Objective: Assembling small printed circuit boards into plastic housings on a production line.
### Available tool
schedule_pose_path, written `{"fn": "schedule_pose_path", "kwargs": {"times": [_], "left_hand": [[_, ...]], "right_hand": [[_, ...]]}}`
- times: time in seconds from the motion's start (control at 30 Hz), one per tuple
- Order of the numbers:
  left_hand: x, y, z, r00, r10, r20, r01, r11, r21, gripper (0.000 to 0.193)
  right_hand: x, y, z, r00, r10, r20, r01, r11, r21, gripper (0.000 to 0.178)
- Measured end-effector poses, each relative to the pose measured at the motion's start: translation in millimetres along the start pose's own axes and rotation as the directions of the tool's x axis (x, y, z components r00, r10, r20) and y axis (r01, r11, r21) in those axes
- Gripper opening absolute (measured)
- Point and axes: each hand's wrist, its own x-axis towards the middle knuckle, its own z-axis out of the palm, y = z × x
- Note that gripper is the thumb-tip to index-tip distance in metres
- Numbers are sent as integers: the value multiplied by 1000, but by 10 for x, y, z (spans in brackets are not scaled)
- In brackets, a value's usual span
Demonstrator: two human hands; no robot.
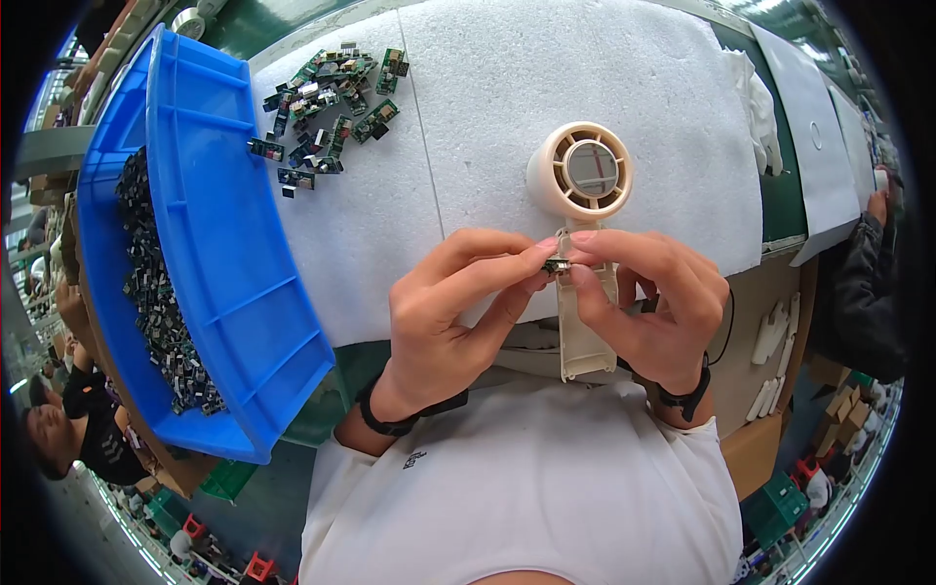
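A small green circuit board (556,265) with a metal connector is pinched between the thumb and fingers of my left hand (450,310). The thumb and index finger of my right hand (655,300) close on its right end. Both hands hover over the open handle of a cream handheld fan (587,343), whose hollow shell faces up and points toward me. Beyond my fingertips lies the round fan head (581,172), with a ribbed grille and a shiny disc at its centre. My fingers partly cover the upper handle.
Several loose circuit boards (327,102) lie heaped on the white foam sheet (497,68). At left a blue plastic bin (229,224) holds many small dark parts (161,292). White plastic pieces (770,336) rest at right. Other people sit at the far left and right edges.
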Motion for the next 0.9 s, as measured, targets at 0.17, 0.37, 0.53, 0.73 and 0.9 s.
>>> {"fn": "schedule_pose_path", "kwargs": {"times": [0.17, 0.37, 0.53, 0.73, 0.9], "left_hand": [[-77, 46, -4, 997, 80, 21, -83, 976, 201, 36], [-170, 50, 162, 977, 195, -90, -148, 915, 375, 39], [-183, 19, 166, 961, 263, -89, -194, 866, 461, 41], [-134, 62, 106, 953, 280, -114, -197, 862, 468, 43], [-116, 100, 17, 984, 146, -103, -112, 953, 281, 42]], "right_hand": [[-94, -97, 120, 986, 139, -95, -127, 984, 125, 27], [-185, -226, 273, 917, 345, -199, -286, 919, 272, 27], [-212, -210, 290, 914, 368, -174, -305, 902, 306, 26], [-112, -154, 80, 973, 231, -5, -226, 957, 182, 32], [136, -48, -122, 988, -69, 138, 88, 987, -135, 43]]}}
